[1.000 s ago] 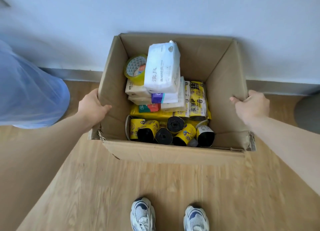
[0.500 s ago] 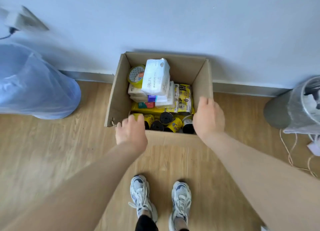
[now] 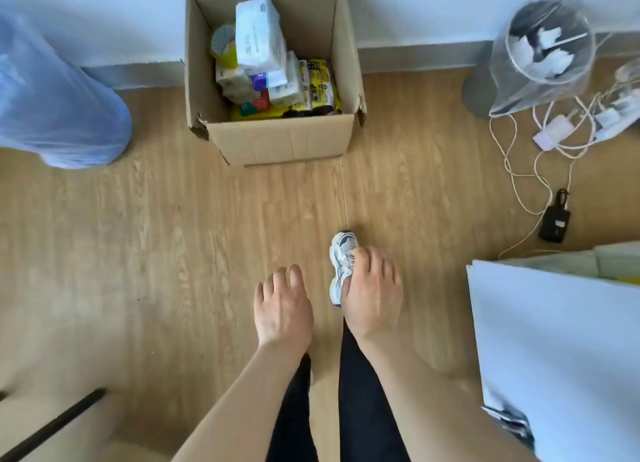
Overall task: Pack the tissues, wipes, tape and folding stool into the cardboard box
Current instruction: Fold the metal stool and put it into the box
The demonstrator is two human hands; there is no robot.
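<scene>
Both hands empty: left hand and right hand hang loosely spread, well apart from the cardboard box. No folding stool visible among the packs, so we fetch it next and seat it flat beside the tissue pack.

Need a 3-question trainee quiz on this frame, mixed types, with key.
1. True or false: both hands grip the cardboard box.
2. The tape roll sits in the box's: A) far left corner B) near right corner C) centre.
3. Fill in: the bin with a clear liner stands to the box's ____.

Key: 1 false, the left hand and right hand hang empty above the floor; 2 A; 3 right.
</scene>
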